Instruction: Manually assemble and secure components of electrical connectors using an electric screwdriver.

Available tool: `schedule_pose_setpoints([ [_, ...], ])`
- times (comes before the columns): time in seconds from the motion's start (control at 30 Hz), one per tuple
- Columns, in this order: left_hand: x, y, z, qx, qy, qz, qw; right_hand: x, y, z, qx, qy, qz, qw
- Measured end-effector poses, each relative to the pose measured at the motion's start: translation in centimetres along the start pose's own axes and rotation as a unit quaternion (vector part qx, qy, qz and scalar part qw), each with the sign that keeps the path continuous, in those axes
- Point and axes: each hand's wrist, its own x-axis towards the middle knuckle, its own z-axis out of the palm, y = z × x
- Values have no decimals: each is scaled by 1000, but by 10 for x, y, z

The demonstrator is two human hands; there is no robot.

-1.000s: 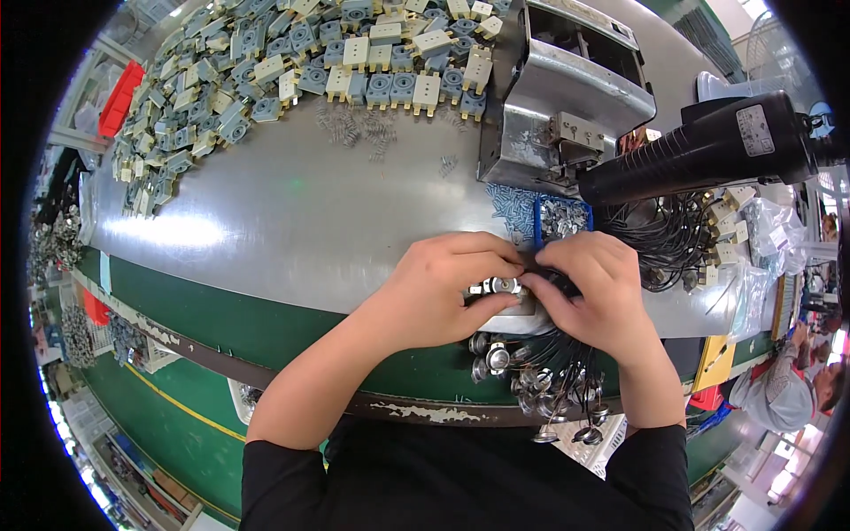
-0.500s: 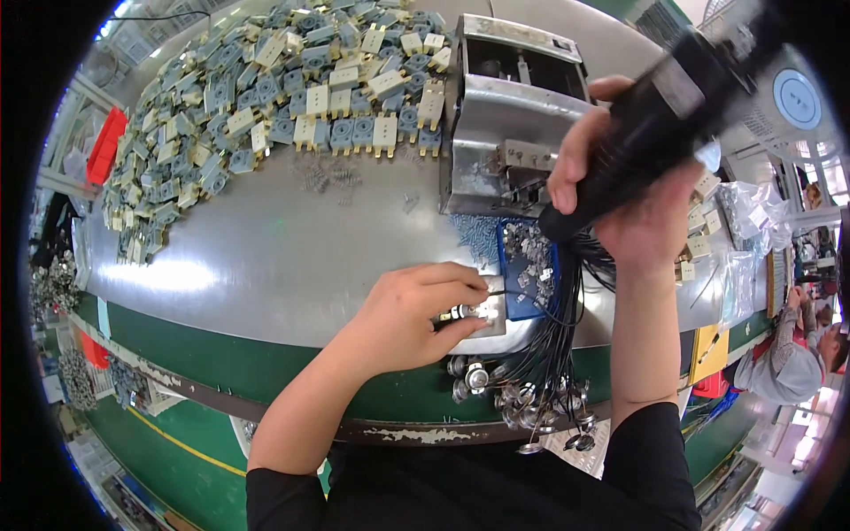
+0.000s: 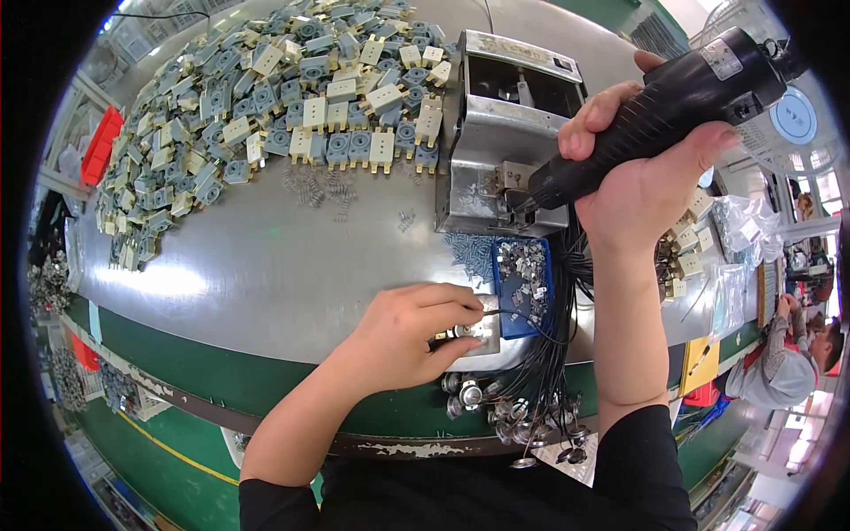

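Observation:
My right hand is wrapped round a black electric screwdriver, held slanting with its bit end down to the left. That end meets the front of a metal box-shaped machine, by a small block on its lower ledge. On the steel table, my left hand pinches a small part against a small metal plate. My fingers hide most of the part, so its kind does not show. A black wire runs from it to the right.
Blue screws lie beside a blue tray of small metal pieces. Black cables with round metal ends hang over the table edge. A large heap of grey and cream switch-like blocks covers the back left. Another person sits far right.
The electric screwdriver has swung so that its bit end, earlier above the blue tray and cables, now meets the machine's front. My left hand stays on the part at the plate.

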Motion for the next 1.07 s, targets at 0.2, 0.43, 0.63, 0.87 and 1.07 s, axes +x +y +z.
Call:
schedule_pose_setpoints([
  [0.2, -2, 2, 0, 4, 1, 5, 1000, -6, -2, 4, -51, -29, -27, 998],
  [0.43, -1, 0, 2, -1, -1, 6, 1000, -13, -6, 5, -48, -69, -25, 996],
  [0.63, -4, 1, -1, 0, 4, 2, 1000, -60, -40, 1, 23, -209, 97, 973],
  [0.87, -5, -5, 3, 11, 13, 8, 1000, -89, -41, 9, 71, -157, 147, 974],
  [1.07, -7, -3, 2, 7, 8, 3, 1000, -97, -34, 13, 121, -161, 124, 972],
])
